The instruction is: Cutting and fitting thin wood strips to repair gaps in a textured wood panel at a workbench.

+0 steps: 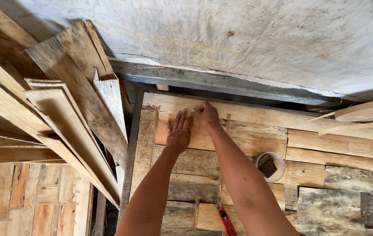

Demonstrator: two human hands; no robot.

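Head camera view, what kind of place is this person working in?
Probably a rough woodworking or pallet-building spot. Weathered planks lean stacked at left, both hands press on a bench of patched boards, and red-handled pliers lie on it near a small white container.

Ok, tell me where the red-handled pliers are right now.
In the head view, the red-handled pliers lie on the wooden panel at the bottom centre, between the person's two forearms, with the small white container up to their right.
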